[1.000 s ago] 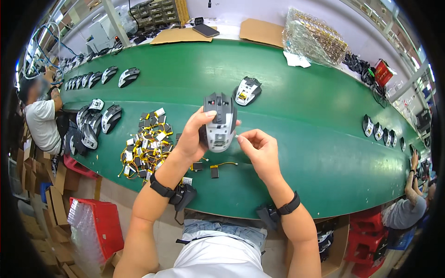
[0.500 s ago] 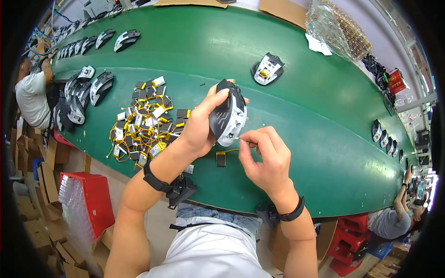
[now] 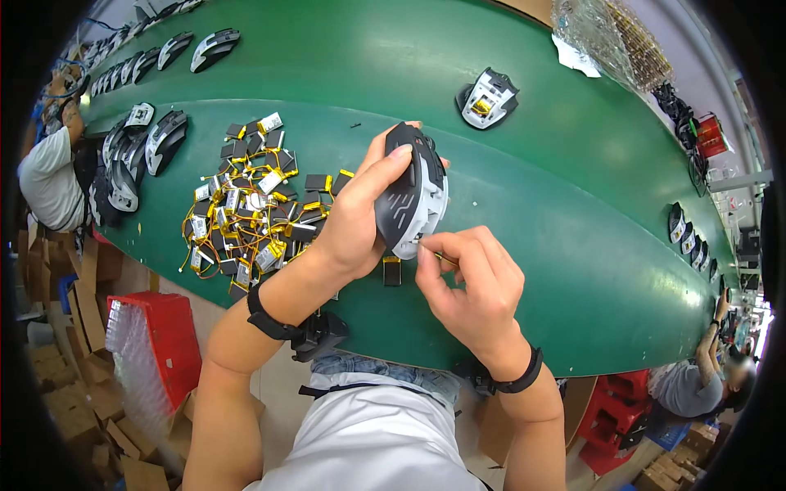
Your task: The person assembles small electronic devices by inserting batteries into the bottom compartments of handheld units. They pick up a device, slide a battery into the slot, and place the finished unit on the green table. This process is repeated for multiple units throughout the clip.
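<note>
Above the near part of the bench, a black-and-white computer mouse (image 3: 417,196) is gripped in my left hand (image 3: 354,217). Its thumb lies over the black side shell, and the white underside, with an opening, faces right. My right hand (image 3: 477,282) pinches the thin wire lead of a small battery at the mouse's lower end. The tiny plug is mostly hidden by the fingertips. That dark, yellow-taped battery (image 3: 393,272) lies on the bench just below the mouse. A heap of similar wired batteries (image 3: 246,204) spreads to the left of my left hand.
Another mouse with a yellow battery inside (image 3: 489,100) lies farther back on the green bench (image 3: 589,245). Several mice (image 3: 123,155) cluster at left, others (image 3: 214,51) line the far left, and a row (image 3: 688,237) stands at right. Co-workers sit at both ends. A red crate (image 3: 168,344) stands below left.
My view has shifted slightly. My right fingertips have moved in against the mouse's lower end, bringing the lead with them; the left hand keeps its hold on the mouse.
</note>
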Motion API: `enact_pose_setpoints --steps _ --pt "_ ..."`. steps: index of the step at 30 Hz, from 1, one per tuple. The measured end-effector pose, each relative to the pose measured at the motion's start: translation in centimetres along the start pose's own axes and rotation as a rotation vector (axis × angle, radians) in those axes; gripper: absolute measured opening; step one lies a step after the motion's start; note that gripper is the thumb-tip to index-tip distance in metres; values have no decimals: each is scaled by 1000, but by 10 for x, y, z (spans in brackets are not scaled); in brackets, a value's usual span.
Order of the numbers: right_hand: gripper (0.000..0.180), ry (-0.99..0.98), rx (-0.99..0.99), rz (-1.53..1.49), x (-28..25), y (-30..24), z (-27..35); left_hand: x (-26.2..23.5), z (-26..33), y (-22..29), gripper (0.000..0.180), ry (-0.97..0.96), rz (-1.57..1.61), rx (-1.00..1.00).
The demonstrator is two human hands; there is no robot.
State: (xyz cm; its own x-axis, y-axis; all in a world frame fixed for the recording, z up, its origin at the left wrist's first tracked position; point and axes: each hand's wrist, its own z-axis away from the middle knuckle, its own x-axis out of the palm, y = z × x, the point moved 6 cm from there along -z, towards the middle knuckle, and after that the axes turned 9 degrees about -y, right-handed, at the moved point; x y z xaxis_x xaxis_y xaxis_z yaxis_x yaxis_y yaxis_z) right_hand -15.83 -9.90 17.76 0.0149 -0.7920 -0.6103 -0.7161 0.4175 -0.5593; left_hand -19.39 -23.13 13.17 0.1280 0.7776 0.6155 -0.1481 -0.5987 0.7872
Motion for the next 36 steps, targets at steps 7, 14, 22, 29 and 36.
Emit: enact_pose_setpoints --steps 7,14,22,29,36 --pt "19 -25 -19 7 0 -3 -1 3 3 1 48 -10 -17 17" --pt "20 -52 -45 -24 -3 -3 -2 4 1 -2 48 -8 11 31" --pt "18 -123 36 -180 -2 5 -4 7 3 -1 49 -22 -4 35" --pt "16 -221 5 -167 -3 7 -7 6 5 -4 48 -32 6 13" --pt "17 -215 138 -289 3 13 -5 2 3 -5 47 -7 25 13"
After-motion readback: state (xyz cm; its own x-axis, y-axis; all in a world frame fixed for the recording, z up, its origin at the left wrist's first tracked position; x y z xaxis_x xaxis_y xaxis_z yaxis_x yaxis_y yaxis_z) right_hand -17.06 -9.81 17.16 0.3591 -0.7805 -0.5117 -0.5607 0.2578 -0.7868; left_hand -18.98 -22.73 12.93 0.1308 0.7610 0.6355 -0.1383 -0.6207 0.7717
